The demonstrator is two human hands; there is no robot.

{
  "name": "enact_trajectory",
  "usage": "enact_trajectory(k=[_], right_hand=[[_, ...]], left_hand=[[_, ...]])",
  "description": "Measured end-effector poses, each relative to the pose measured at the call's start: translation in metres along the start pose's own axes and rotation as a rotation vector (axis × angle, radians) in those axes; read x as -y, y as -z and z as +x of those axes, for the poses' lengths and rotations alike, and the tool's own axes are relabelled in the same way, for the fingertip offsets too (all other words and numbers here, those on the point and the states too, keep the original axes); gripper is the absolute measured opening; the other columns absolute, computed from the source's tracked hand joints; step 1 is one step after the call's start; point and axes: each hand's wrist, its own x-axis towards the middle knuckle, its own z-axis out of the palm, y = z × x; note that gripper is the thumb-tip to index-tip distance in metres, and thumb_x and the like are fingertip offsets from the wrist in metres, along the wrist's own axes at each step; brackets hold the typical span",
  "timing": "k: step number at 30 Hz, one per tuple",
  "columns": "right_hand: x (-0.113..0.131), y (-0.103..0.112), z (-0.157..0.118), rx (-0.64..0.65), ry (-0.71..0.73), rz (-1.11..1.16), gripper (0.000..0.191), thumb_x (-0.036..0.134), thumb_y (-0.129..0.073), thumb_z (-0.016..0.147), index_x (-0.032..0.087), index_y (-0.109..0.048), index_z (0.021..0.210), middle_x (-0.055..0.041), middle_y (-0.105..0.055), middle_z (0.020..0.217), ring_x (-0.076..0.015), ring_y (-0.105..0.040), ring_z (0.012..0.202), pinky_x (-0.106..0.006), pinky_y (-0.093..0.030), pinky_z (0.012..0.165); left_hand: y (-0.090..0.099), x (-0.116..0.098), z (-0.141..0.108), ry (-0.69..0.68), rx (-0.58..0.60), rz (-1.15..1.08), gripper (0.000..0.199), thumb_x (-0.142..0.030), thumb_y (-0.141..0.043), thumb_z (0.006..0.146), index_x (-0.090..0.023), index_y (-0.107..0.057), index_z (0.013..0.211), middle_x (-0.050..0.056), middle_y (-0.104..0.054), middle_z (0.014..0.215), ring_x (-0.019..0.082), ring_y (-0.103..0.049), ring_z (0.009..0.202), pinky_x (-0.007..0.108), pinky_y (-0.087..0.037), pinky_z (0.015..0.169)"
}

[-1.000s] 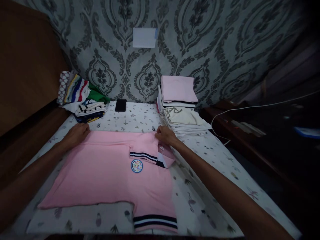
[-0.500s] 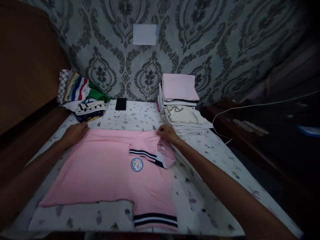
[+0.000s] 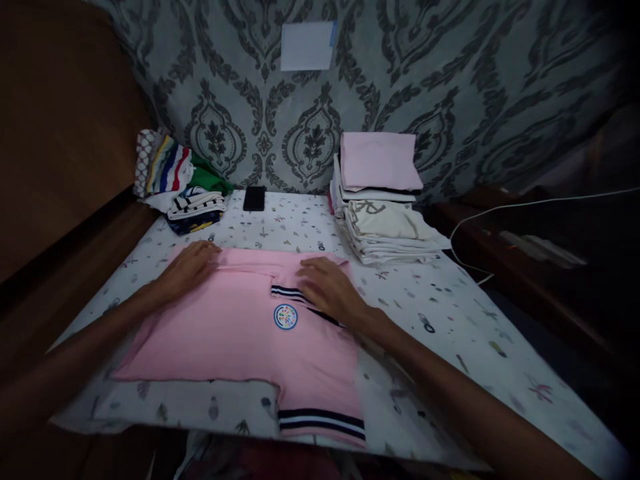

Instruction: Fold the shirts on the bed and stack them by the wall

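A pink polo shirt (image 3: 225, 333) lies sideways across the bed, its collar end to the right and one striped sleeve toward me. Its far side is folded over, with the other striped sleeve on top near a round badge (image 3: 285, 317). My left hand (image 3: 193, 263) rests on the folded far edge, fingers stretched out. Over the shoulder and collar part lies my right hand (image 3: 327, 287), its fingers spread and hiding some of the collar. Neither hand grips the cloth.
At the back right stands a stack of folded clothes (image 3: 383, 163), with white folded clothes (image 3: 395, 230) before it. Another clothes pile (image 3: 175, 180) sits back left, beside a black phone (image 3: 254, 198). A patterned wall (image 3: 315, 143) closes the far side; a white cable (image 3: 540, 200) runs at right.
Both hands have let go of the shirt's far edge and moved inward onto the folded cloth, their fingers opening. The camera view has shifted slightly.
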Motion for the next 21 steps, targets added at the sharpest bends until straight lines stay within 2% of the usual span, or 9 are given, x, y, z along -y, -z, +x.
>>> enact_trajectory(k=[2,4,7,9,12,14,16,19,21], right_hand=[[0.019,-0.003,-0.002,0.119,0.059,-0.009,0.030,0.034,-0.058,0.094,0.017,-0.065,0.118,-0.0153,-0.063,0.124,-0.0292,-0.055,0.114,-0.044,-0.046,0.093],[0.032,-0.004,0.000,0.213,0.049,-0.041,0.030,0.031,-0.062,0.092,0.014,-0.066,0.116,-0.0153,-0.065,0.117,-0.0284,-0.056,0.107,-0.042,-0.045,0.090],[0.040,-0.003,0.007,0.303,0.032,-0.020,0.011,0.022,-0.061,0.091,0.015,-0.069,0.090,-0.0104,-0.067,0.095,-0.0234,-0.058,0.092,-0.038,-0.045,0.085],[0.042,-0.003,0.014,0.310,0.041,0.017,0.016,0.020,-0.059,0.092,0.016,-0.066,0.079,-0.0082,-0.067,0.087,-0.0215,-0.058,0.086,-0.036,-0.044,0.083],[0.043,-0.009,0.026,0.209,0.042,0.030,0.013,0.021,-0.056,0.094,0.015,-0.067,0.093,-0.0108,-0.067,0.099,-0.0238,-0.058,0.095,-0.037,-0.045,0.087],[0.044,-0.017,0.035,0.179,0.040,0.018,0.019,0.021,-0.056,0.094,0.015,-0.066,0.108,-0.0137,-0.065,0.114,-0.0260,-0.056,0.107,-0.040,-0.045,0.092],[0.045,-0.024,0.041,0.234,0.044,0.000,0.021,0.022,-0.056,0.094,0.015,-0.066,0.111,-0.0143,-0.064,0.119,-0.0268,-0.055,0.110,-0.042,-0.046,0.094],[0.044,-0.028,0.040,0.293,0.054,0.007,0.020,0.024,-0.054,0.096,0.017,-0.067,0.109,-0.0142,-0.065,0.119,-0.0271,-0.057,0.110,-0.045,-0.048,0.095],[0.043,-0.023,0.030,0.218,0.048,0.037,0.023,0.025,-0.054,0.097,0.016,-0.066,0.114,-0.0168,-0.062,0.128,-0.0288,-0.055,0.119,-0.048,-0.047,0.100]], left_hand=[[-0.007,-0.009,-0.003,-0.035,0.027,-0.024,0.041,-0.040,-0.037,0.101,-0.017,-0.056,0.129,0.013,-0.057,0.125,0.026,-0.052,0.116,0.042,-0.043,0.101],[-0.011,-0.016,-0.003,-0.032,0.051,-0.001,0.039,-0.036,-0.037,0.101,-0.019,-0.060,0.127,0.013,-0.059,0.118,0.027,-0.053,0.108,0.043,-0.045,0.096],[-0.007,-0.027,-0.003,-0.048,0.110,0.000,0.038,-0.029,-0.035,0.100,-0.020,-0.065,0.121,0.011,-0.060,0.104,0.025,-0.054,0.097,0.041,-0.045,0.086],[0.000,-0.033,-0.004,-0.063,0.153,-0.041,0.036,-0.029,-0.037,0.099,-0.020,-0.067,0.118,0.010,-0.060,0.102,0.024,-0.054,0.095,0.037,-0.045,0.083],[0.007,-0.035,-0.007,-0.031,0.145,-0.127,0.034,-0.033,-0.039,0.099,-0.021,-0.067,0.113,0.008,-0.060,0.102,0.022,-0.056,0.096,0.033,-0.046,0.082],[0.008,-0.029,-0.008,0.045,0.102,-0.141,0.034,-0.035,-0.037,0.099,-0.021,-0.066,0.112,0.008,-0.060,0.104,0.021,-0.057,0.098,0.033,-0.046,0.084],[0.011,-0.017,-0.009,0.169,0.082,-0.077,0.033,-0.035,-0.036,0.098,-0.020,-0.064,0.106,0.008,-0.061,0.102,0.022,-0.058,0.097,0.034,-0.047,0.084],[0.022,0.002,-0.013,0.382,0.177,0.102,0.026,-0.030,-0.037,0.093,-0.019,-0.061,0.093,0.009,-0.063,0.097,0.023,-0.060,0.091,0.034,-0.046,0.078],[0.034,0.008,-0.017,0.488,0.269,0.235,0.023,-0.030,-0.039,0.091,-0.018,-0.059,0.090,0.010,-0.064,0.098,0.024,-0.061,0.088,0.032,-0.043,0.072]])
